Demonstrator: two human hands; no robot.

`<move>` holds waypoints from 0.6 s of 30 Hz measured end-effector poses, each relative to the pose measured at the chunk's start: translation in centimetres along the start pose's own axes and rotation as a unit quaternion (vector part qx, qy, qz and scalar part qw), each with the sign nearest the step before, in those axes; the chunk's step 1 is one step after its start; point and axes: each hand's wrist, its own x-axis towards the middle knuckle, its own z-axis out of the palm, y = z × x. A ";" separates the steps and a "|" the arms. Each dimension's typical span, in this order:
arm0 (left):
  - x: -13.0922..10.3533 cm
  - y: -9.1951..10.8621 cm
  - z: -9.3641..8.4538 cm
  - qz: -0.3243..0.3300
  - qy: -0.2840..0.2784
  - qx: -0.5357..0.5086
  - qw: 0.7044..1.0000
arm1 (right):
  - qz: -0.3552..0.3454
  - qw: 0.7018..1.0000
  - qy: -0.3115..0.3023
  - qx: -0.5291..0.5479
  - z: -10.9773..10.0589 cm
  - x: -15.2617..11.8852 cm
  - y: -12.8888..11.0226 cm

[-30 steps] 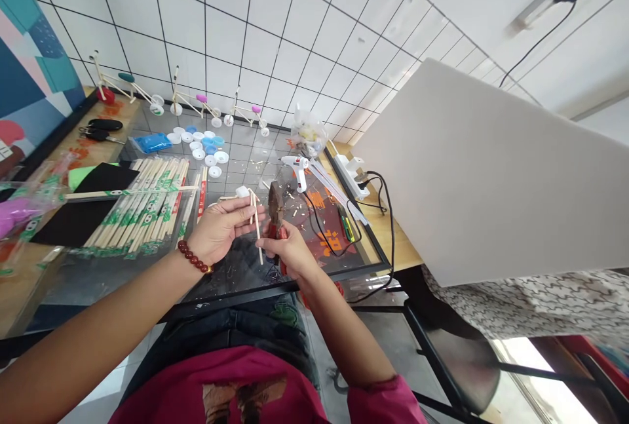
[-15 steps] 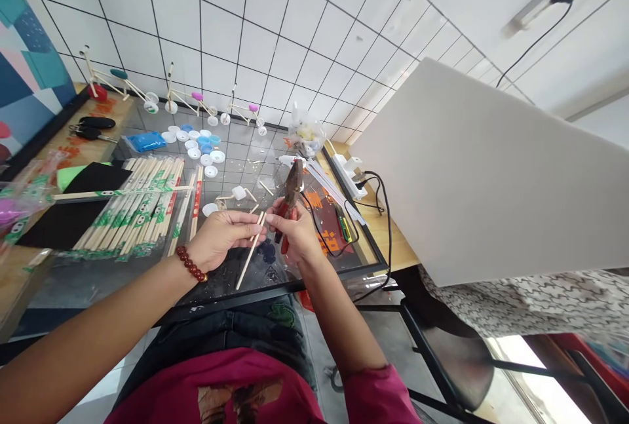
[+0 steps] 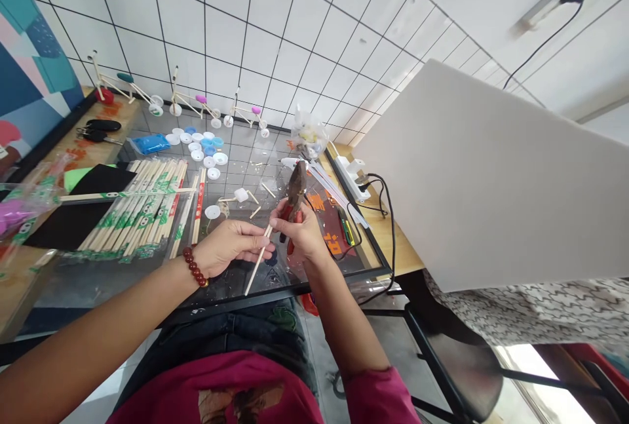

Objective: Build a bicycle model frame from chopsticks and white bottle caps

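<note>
My left hand (image 3: 239,246), with a red bead bracelet at the wrist, pinches a thin wooden stick (image 3: 256,271) near its upper end. My right hand (image 3: 299,231) is closed round red-handled pliers (image 3: 296,188), their jaws pointing up and away; its thumb and finger also touch the stick's top. Just beyond the hands, a small stick frame with a white piece (image 3: 241,195), a white cap (image 3: 212,212) and short stick bits (image 3: 268,190) lie on the glass tabletop.
Wrapped chopsticks (image 3: 142,208) and black sheets lie left. Bottle caps (image 3: 195,147) and a blue packet (image 3: 150,143) are behind. Stick models (image 3: 240,113) line the wall. At right are a power strip (image 3: 352,177), cables, glue sticks and a box cutter (image 3: 346,227).
The stick's upper end has come down between the hands, where two stick ends showed side by side before. The whole view has shifted slightly.
</note>
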 end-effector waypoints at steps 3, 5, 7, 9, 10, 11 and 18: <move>-0.1 -0.3 0.1 -0.011 -0.031 0.042 0.999 | -0.027 0.999 0.031 -0.007 -0.7 -0.1 -1.3; -0.3 -0.3 0.3 0.036 0.007 0.064 0.997 | -0.074 0.993 0.086 -0.028 -1.3 -0.3 -2.0; -0.7 0.0 0.6 0.156 0.090 0.089 0.980 | -0.167 0.971 0.157 -0.064 -2.0 -0.7 -2.3; -1.2 0.3 1.0 0.268 0.141 0.122 0.945 | -0.290 0.929 0.199 -0.119 -2.6 -1.2 -2.0; -1.4 0.5 1.3 0.284 0.134 0.136 0.940 | -0.346 0.903 0.200 -0.156 -2.9 -1.6 -1.8; -1.6 0.6 1.5 0.268 0.111 0.137 0.947 | -0.389 0.881 0.172 -0.205 -3.2 -1.9 -1.4; -0.5 0.2 2.2 -0.004 -0.063 -0.144 0.988 | -0.606 0.629 -0.111 -0.474 -2.1 -3.6 0.9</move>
